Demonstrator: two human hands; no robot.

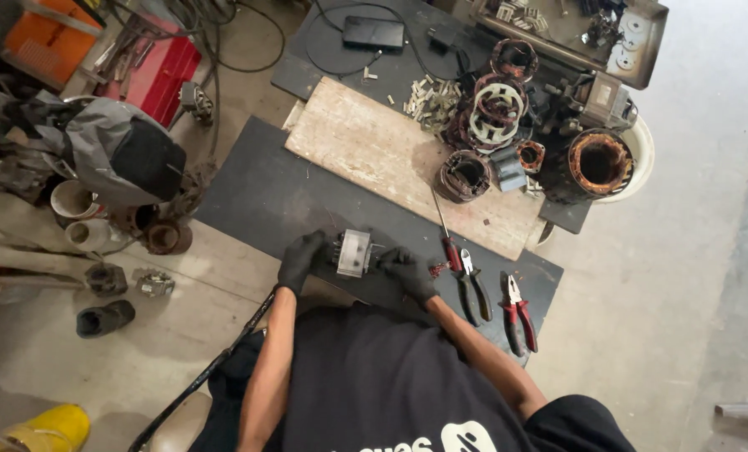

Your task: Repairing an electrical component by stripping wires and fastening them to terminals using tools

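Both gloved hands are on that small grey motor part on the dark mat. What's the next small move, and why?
Probably free the right hand and reach for the red-handled screwdriver lying just beside it, while the left hand keeps the small grey motor part steady. Both hands grip the part with no tool in them, and that is the closest tool.

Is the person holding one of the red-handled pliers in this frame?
No: both black-gloved hands, left hand and right hand, grip a small grey metal motor part, while the red-handled pliers lie untouched on the dark mat.
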